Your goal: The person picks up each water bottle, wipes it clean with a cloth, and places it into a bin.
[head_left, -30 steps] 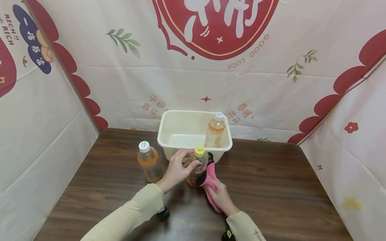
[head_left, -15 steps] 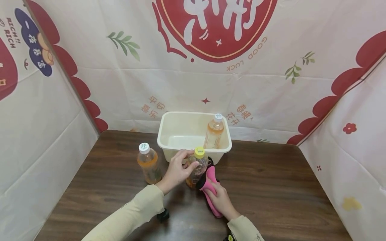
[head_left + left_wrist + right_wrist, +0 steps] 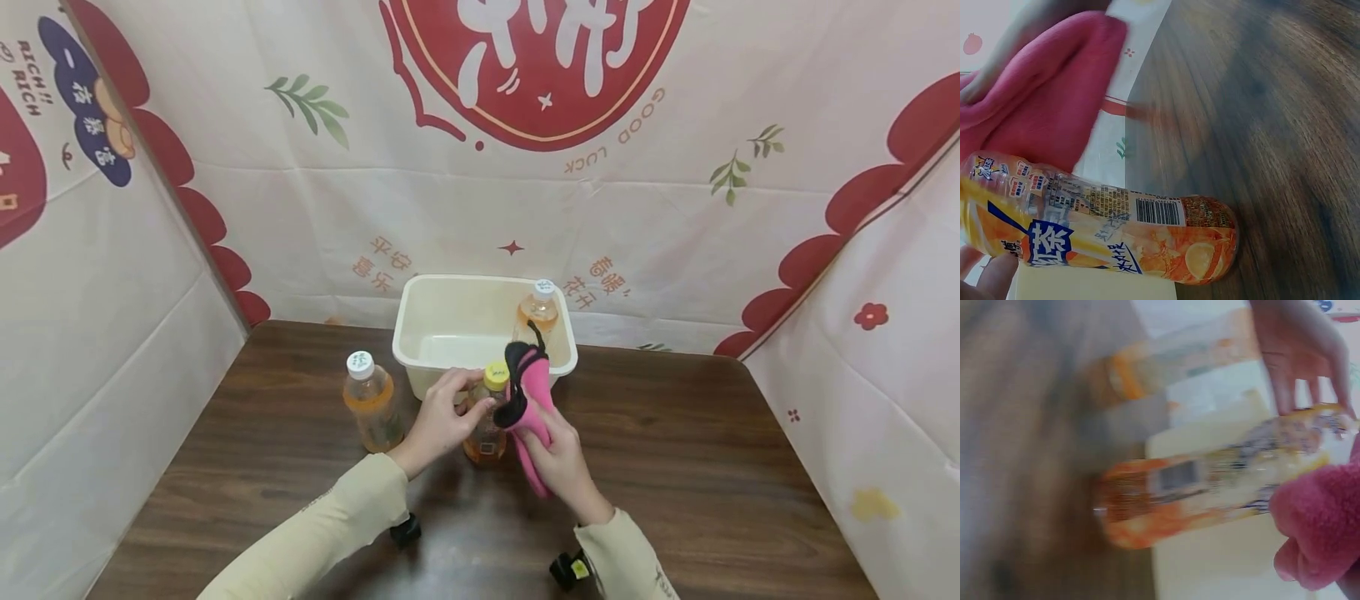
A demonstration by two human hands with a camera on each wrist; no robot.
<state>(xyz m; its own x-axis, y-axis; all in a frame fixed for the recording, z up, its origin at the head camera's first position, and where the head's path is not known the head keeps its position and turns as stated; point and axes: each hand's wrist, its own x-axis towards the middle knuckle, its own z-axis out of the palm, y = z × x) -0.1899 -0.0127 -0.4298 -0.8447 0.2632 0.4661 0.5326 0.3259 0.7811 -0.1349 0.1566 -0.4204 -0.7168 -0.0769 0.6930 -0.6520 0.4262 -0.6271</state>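
Printed white cloth (image 3: 480,212) covers the walls behind and beside a dark wood-grain table (image 3: 712,467). Near its far edge sits a cream basin (image 3: 408,333); one white-capped bottle (image 3: 536,312) stands in the basin's right end. Directly in front of the basin, a yellow-capped bottle (image 3: 486,448) stands upright on the table, with a barcode on its orange-and-yellow label. Left hand (image 3: 442,423): thumb and fingers grip this bottle's upper part. Right hand (image 3: 558,457): fingers grip a pink plush cloth (image 3: 538,385) with black edging and a black loop, held just beside the bottle; contact between the two cannot be determined. A second white-capped bottle (image 3: 371,408) stands on the table, left of the gripped one.
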